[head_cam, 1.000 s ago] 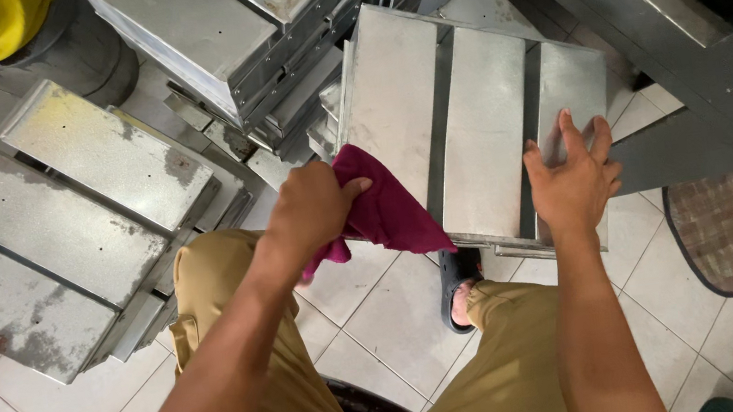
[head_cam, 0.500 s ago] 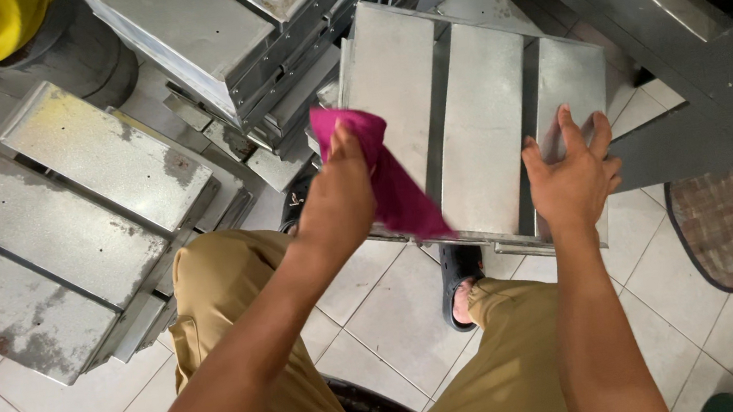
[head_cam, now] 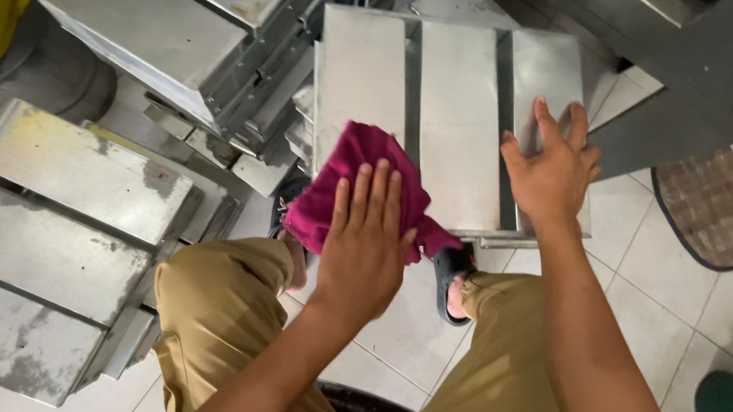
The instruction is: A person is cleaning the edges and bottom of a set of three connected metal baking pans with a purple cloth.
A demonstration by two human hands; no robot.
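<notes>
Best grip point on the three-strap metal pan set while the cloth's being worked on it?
Probably the near right corner of the metal pan set, coming from the right, as the right hand does: palm flat on the right strip, fingers spread. The set leans tilted toward the person, and the left hand presses the magenta cloth on its left side.
</notes>
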